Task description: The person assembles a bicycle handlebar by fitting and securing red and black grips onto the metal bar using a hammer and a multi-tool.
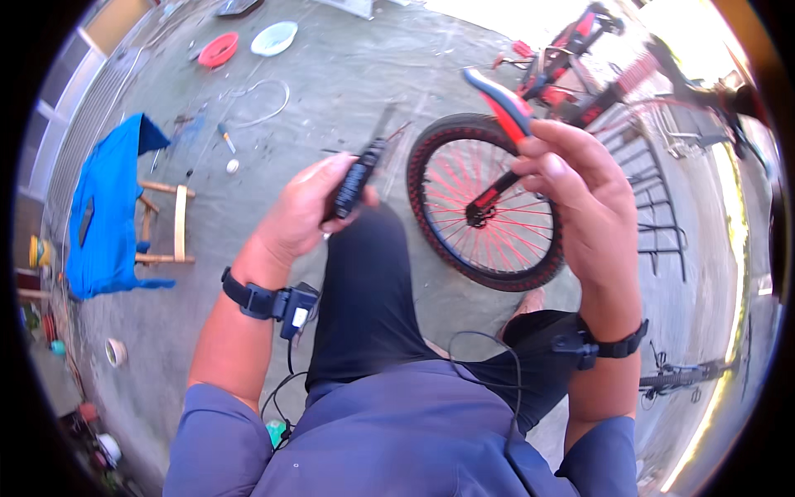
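My left hand (310,199) is closed around a black folding multi-tool (358,178). Thin metal bits stick out of its far end, blurred. Raised on the right, my right hand (584,186) pinches a curved red and black strip (507,108) with a pale edge, which looks like a bicycle mudguard; its lower end is hidden by my fingers. Behind that hand, a bicycle wheel (420,195) with red spokes and a black tyre stands beyond my knees. The red and black bicycle frame (592,108) extends to the upper right.
A chair draped with blue cloth (108,207) stands at the left. Farther off are a red basin (218,50), a pale basin (274,38), a loose clear hose (277,103) and a screwdriver (226,137) on the floor. A black rack (654,199) is right of the wheel.
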The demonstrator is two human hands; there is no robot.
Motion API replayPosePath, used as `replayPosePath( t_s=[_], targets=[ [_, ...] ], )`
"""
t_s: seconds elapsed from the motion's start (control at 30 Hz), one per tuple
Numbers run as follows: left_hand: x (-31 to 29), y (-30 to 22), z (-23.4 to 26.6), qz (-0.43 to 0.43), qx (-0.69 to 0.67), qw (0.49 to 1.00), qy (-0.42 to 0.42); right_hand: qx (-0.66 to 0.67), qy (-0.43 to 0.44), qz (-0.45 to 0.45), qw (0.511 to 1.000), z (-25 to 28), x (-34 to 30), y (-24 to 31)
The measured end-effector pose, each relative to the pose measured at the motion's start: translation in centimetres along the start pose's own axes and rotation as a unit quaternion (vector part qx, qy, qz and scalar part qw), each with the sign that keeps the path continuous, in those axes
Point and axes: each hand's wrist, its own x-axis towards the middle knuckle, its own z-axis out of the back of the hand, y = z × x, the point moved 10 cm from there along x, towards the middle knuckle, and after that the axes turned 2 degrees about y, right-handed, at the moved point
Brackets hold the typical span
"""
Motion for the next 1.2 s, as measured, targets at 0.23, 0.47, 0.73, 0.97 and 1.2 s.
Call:
replayPosePath(
  t_s=[0.23, 0.47, 0.73, 0.97, 1.2],
  targets=[
    [-13.1, 23.4, 28.3, 0.268, 0.259, 0.838, -0.398, -0.034, 0.057, -0.145, 0.987, -0.7, 0.7, -10.6],
    [-20.6, 35.8, 31.8, 0.425, 0.329, 0.729, -0.424, -0.031, 0.053, -0.275, 0.959, -2.0, 1.0, -18.2],
    [-17.9, 35.5, 30.8, 0.305, 0.459, 0.706, -0.444, -0.058, 0.081, -0.343, 0.934, -4.6, 2.8, -23.0],
    [-11.8, 40.3, 26.9, 0.329, 0.522, 0.759, -0.209, -0.046, 0.045, -0.422, 0.904, -4.3, 1.6, -25.1],
    [-8.8, 44.8, 29.9, 0.367, 0.494, 0.762, -0.202, -0.058, 0.114, -0.387, 0.913, -5.2, 4.4, -24.6]
  ],
)
